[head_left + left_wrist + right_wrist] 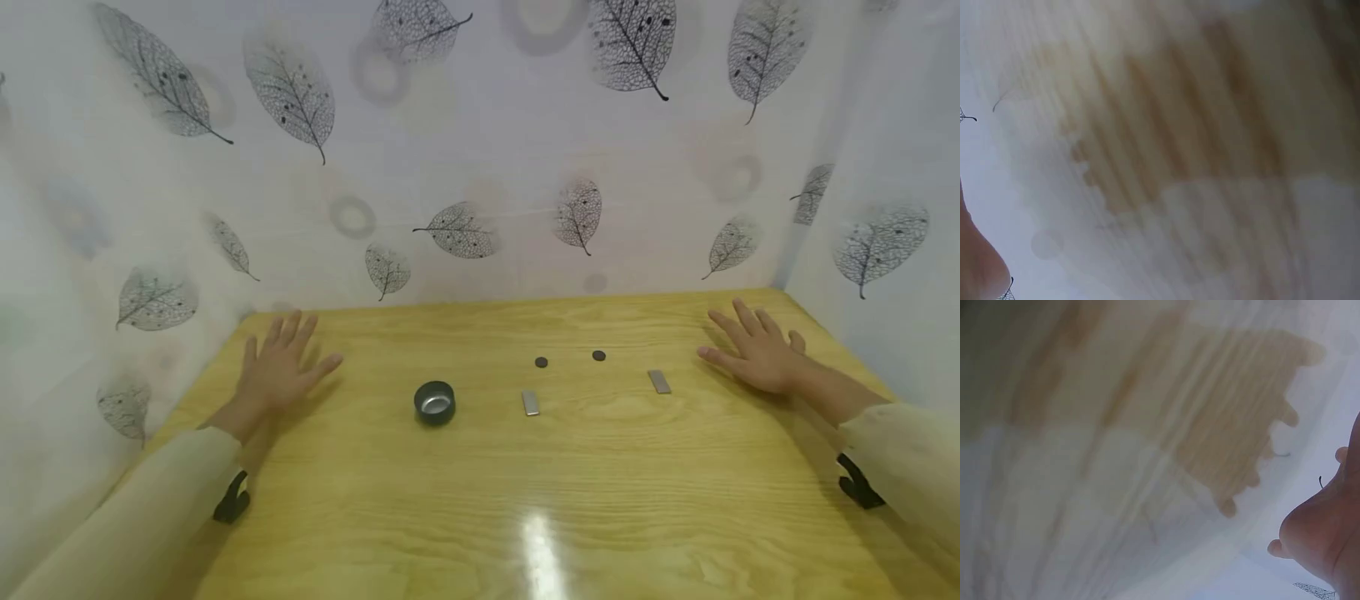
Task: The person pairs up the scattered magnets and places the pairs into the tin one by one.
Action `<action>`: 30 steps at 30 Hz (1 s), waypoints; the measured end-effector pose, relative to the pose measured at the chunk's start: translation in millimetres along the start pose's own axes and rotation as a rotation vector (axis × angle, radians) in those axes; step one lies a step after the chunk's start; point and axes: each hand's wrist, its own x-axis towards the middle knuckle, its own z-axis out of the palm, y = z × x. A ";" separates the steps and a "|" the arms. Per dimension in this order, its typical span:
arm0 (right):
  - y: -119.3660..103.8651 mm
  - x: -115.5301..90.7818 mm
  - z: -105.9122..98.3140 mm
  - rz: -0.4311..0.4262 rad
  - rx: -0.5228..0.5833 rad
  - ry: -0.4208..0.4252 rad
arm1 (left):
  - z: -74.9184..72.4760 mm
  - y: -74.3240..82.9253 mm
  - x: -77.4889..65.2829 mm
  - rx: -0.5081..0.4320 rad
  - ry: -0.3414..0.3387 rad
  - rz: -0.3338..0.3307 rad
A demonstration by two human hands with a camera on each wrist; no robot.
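Two hands, the left hand [277, 377] and the right hand [761, 360], are spread near opposite sides of the desk [375, 508], fingers extended and grasping nothing. Between them stand a small dark bowl [435, 403], nearer the left hand, then the left disc [542, 362], right disc [598, 356], left strip [531, 403] and right strip [659, 382], the last nearest the right hand. Such thin, flat pieces probably offer little edge, so a pinch could skid them; a low sweep might knock the bowl. Whether either palm touches the desk is unclear; both sleeves [142, 508] run out of frame, and the wrist views are mostly blur.
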 end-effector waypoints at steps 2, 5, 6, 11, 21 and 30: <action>0.9 -1.8 0.9 -0.001 -0.003 0.000 | 0.2 3.8 0.0 0.001 0.017 0.016; 2.0 -4.1 2.0 -0.004 -0.006 0.004 | 1.2 8.4 0.6 0.004 0.047 0.043; 2.1 -4.6 2.4 -0.006 -0.007 0.004 | 1.5 9.9 0.9 0.004 0.053 0.050; -0.6 -2.4 3.3 -0.023 0.006 0.012 | 2.2 15.9 1.4 0.015 0.052 0.066; -11.8 6.3 6.2 -0.065 0.038 0.026 | 3.9 23.8 2.2 -0.059 0.195 0.184; -22.9 3.6 3.7 -0.141 -0.023 0.060 | 10.9 32.2 8.9 -0.079 0.195 0.219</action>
